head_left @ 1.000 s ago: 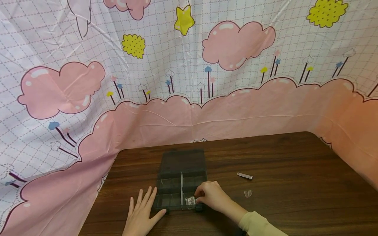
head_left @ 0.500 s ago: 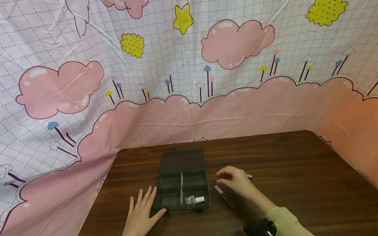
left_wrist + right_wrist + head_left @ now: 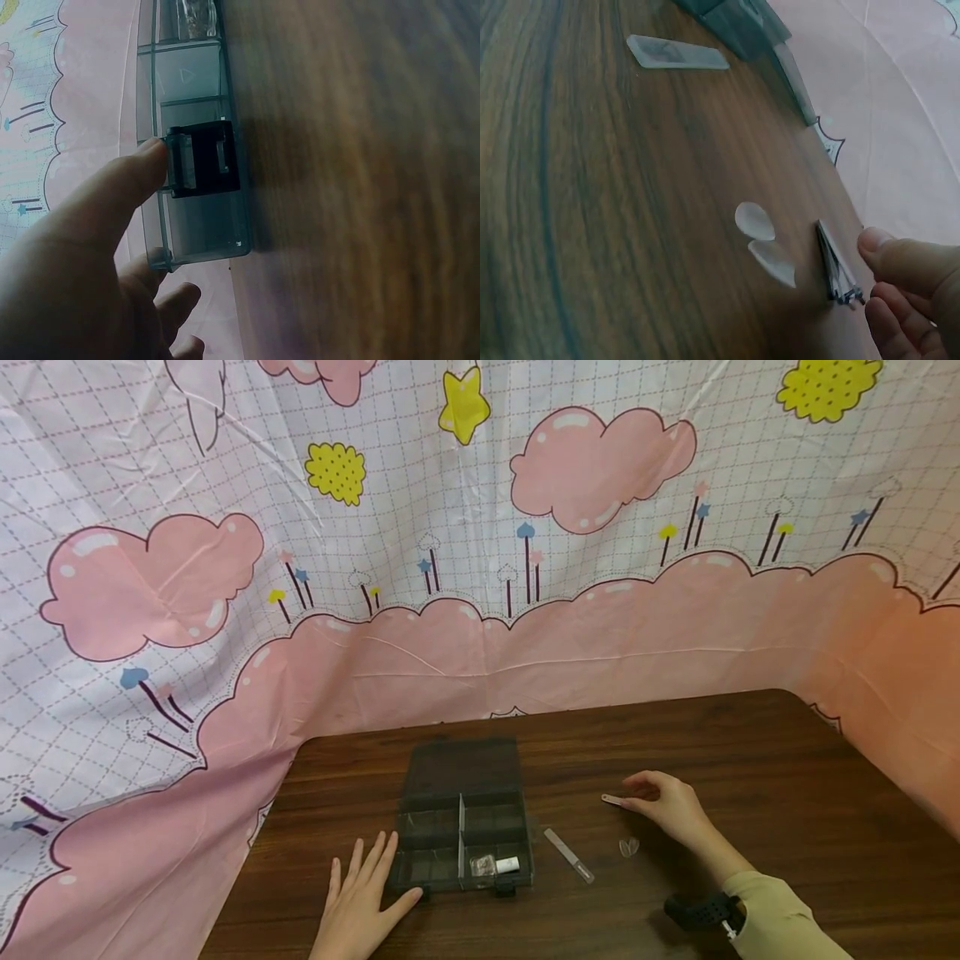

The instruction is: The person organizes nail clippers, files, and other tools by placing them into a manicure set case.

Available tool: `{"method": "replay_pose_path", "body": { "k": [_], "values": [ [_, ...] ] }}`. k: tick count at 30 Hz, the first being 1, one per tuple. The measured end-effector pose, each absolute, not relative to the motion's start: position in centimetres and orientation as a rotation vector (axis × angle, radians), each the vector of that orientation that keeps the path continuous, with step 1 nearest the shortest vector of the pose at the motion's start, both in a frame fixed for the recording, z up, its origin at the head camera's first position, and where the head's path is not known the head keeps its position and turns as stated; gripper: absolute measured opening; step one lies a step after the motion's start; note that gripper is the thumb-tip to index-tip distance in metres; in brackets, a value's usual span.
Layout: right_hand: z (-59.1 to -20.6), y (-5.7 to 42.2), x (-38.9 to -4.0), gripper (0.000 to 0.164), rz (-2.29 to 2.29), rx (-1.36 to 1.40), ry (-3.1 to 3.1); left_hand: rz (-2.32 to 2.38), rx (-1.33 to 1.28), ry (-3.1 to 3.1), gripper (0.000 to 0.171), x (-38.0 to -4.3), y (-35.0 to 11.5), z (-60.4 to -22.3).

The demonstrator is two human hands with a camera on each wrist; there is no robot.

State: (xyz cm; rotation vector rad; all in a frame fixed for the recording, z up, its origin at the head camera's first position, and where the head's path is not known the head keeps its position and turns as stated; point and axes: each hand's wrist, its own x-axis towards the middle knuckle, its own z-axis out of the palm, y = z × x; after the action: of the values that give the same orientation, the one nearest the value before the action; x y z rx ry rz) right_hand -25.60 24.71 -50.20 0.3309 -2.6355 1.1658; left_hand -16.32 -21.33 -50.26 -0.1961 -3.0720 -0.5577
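My left hand [image 3: 360,893] lies with spread, straight fingers against the left side of a dark see-through compartment box [image 3: 429,882]. Its thumb touches the black latch [image 3: 214,159] at the front. The box's lid [image 3: 463,768] is folded back. In the front right compartment are a small clear square item [image 3: 483,865] and a short white piece [image 3: 507,864]. My right hand [image 3: 671,814] hovers at a metal nail clipper [image 3: 832,262] on the table. Thumb and fingers are loosely bent beside it, with a small gap in the right wrist view.
A narrow translucent strip, like a nail file [image 3: 568,856], lies right of the box. Two clear petal-shaped pieces [image 3: 628,847] lie in front of the clipper. The wooden table [image 3: 750,743] meets a patterned cloth [image 3: 637,652] behind.
My right hand has left the box's front right compartment and moved right to the nail clipper. The white piece and translucent strip now show fully. My left hand has stayed in place.
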Motion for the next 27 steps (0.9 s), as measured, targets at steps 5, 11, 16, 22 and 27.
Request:
{"method": "replay_pose_path", "body": {
  "k": [5,11,16,22,27],
  "values": [
    [-50.72,25.23,-25.83,0.032,1.158,0.295,-2.699,-0.573,-0.197,-3.068,0.088,-16.33,-21.32,-50.25],
    [-50.96,25.12,-25.78,0.035,1.145,0.259,-2.759,-0.562,-0.199,-3.062,0.088,-16.3,-21.36,-50.4],
    [-50.82,24.94,-25.67,0.032,1.092,0.279,-2.788,-0.555,-0.186,-3.077,0.09,-16.36,-21.31,-50.37],
    [-50.82,24.92,-25.41,0.022,1.056,0.28,-2.783,-0.562,-0.184,-3.083,0.09,-16.37,-21.23,-50.23],
    [-50.84,24.83,-25.38,0.014,1.05,0.278,-2.786,-0.586,-0.18,-3.092,0.09,-16.43,-21.17,-50.15]
  ]
}}
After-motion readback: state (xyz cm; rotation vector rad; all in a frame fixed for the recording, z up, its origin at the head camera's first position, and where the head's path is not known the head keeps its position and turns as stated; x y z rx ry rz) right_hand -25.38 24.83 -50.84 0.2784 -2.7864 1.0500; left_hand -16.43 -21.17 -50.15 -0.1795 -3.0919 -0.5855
